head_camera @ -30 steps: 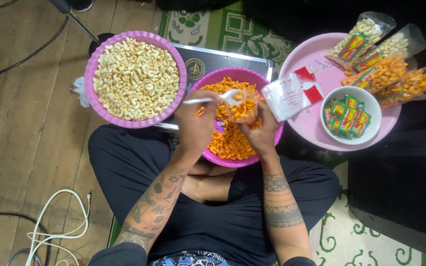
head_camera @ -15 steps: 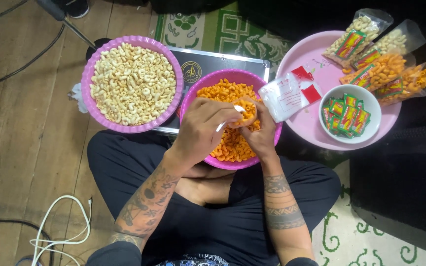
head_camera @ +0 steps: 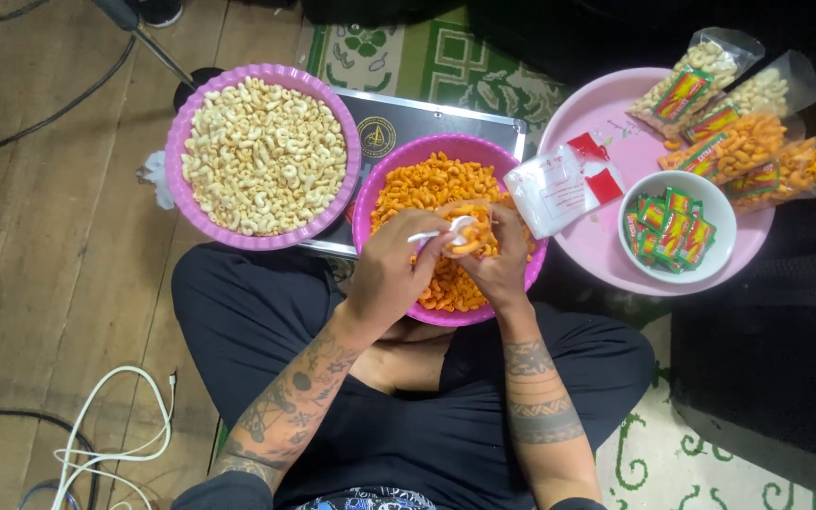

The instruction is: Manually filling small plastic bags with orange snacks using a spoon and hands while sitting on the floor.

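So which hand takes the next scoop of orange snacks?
Probably left: the left hand grips the white spoon above the purple bowl, while the right hand is occupied holding the pouch.

Single head camera, looking straight down, near, over lap and bowls (head_camera: 446, 236).

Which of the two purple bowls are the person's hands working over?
The purple bowl of orange snacks, nearest the person's lap. The left hand and right hand meet above it; the bowl of pale snacks sits untouched beside it.
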